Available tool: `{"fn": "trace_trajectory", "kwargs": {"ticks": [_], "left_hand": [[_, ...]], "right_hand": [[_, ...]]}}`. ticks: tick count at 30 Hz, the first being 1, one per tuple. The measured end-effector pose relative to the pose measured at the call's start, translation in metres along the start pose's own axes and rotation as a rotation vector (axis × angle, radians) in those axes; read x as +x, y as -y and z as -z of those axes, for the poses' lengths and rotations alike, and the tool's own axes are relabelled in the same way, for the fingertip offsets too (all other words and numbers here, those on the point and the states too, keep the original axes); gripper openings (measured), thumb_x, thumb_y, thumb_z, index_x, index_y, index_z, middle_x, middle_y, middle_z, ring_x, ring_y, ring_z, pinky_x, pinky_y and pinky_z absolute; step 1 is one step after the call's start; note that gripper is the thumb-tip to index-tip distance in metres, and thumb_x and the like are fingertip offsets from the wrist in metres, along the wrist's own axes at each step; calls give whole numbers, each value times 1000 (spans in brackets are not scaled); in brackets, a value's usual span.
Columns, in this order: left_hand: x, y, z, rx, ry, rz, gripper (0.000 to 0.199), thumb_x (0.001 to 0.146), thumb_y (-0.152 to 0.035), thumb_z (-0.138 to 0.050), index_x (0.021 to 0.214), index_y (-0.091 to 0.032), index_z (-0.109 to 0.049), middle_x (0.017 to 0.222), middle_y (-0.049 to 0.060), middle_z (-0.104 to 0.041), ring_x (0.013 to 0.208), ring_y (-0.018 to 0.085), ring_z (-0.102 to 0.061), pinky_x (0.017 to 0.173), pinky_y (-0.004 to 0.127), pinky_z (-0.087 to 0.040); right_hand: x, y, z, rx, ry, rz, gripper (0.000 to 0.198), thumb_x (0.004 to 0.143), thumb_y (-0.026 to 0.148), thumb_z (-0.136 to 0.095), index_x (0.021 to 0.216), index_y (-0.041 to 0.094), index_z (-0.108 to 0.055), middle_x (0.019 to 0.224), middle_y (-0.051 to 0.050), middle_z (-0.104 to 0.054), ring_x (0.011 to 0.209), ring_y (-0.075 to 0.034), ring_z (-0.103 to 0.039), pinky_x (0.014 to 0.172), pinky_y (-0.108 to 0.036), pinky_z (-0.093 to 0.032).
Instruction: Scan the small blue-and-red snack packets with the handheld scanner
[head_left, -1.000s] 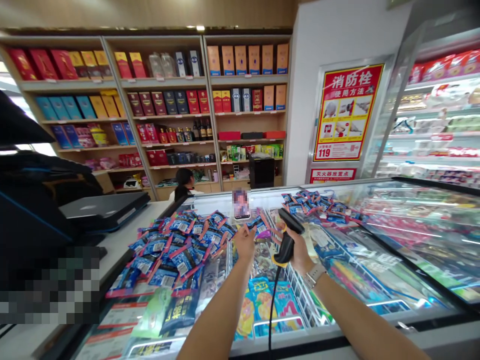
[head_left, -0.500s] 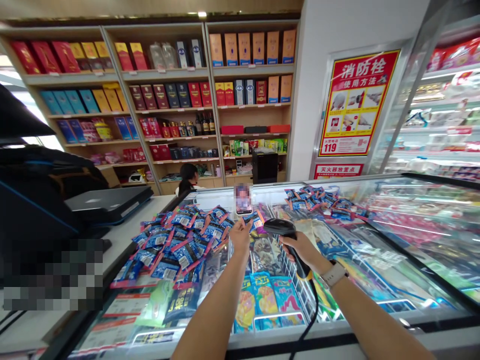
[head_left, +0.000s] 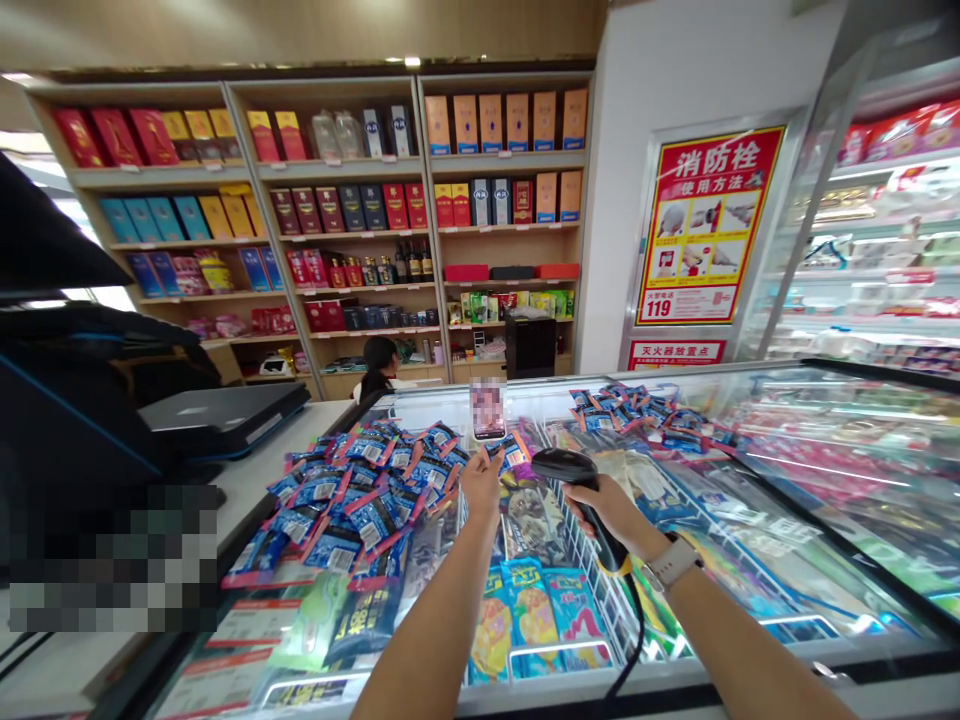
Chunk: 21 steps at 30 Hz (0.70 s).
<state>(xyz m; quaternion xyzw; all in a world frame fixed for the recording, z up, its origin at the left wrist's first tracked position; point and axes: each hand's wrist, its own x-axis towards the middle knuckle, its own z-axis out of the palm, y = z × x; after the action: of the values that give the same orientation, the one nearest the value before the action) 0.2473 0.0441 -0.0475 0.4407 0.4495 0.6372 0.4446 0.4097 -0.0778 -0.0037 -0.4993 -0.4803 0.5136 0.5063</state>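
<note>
My left hand (head_left: 481, 482) pinches a small blue and pink packet (head_left: 513, 452) by its left end, over the glass top of a freezer. Wrapped round the handle of a black barcode scanner (head_left: 564, 466) is my right hand (head_left: 611, 512); the scanner's head points left, toward the packet. A cable (head_left: 636, 625) runs down from the scanner's grip. Left of my left hand lies a large heap of similar packets (head_left: 367, 490). A smaller pile of packets (head_left: 630, 408) rests farther back on the right. Just behind the held packet, a phone (head_left: 489, 410) stands upright.
Under the glass, the chest freezer (head_left: 525, 688) holds bagged frozen goods (head_left: 534, 600) and wire baskets. At the left are a counter (head_left: 255, 470) and a dark flat device (head_left: 232, 412). A person (head_left: 379, 365) is beyond the freezer, before shelves of boxes (head_left: 345, 210).
The camera view has tilted up slightly, so the scene sits lower. Both hands keep their holds on the packet and scanner, with little movement between them.
</note>
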Motion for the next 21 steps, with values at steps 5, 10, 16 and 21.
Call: {"fn": "trace_trajectory", "kwargs": {"ticks": [5,10,16,21], "left_hand": [[-1,-2,-1,-10,-2,0,29,61,-42,-71,57,-20,-54,52,-3,-48,58,14,-48,55,25,-41],[2,1,-1,30,-24,-20,35,61,-46,-72,53,-20,-49,49,-4,-43,54,12,-44,51,24,-37],[4,7,0,72,-30,-39,35,64,-45,-71,54,-21,-48,49,-6,-38,53,11,-40,52,23,-34],[4,8,0,36,-30,-21,37,64,-47,-71,55,-21,-47,49,-7,-36,52,10,-39,53,23,-36]], "right_hand": [[-1,1,0,-28,25,17,31,72,41,-68,56,17,-56,46,3,-49,35,-9,-42,37,-24,-32],[0,-1,1,1,21,11,27,71,42,-69,65,17,-61,45,3,-51,34,-10,-41,36,-25,-31],[-1,-1,1,-13,24,22,28,71,42,-69,60,18,-58,45,3,-50,35,-10,-42,37,-25,-31],[1,-3,3,2,17,15,28,71,42,-69,62,17,-59,46,3,-51,35,-10,-43,36,-25,-32]]}}
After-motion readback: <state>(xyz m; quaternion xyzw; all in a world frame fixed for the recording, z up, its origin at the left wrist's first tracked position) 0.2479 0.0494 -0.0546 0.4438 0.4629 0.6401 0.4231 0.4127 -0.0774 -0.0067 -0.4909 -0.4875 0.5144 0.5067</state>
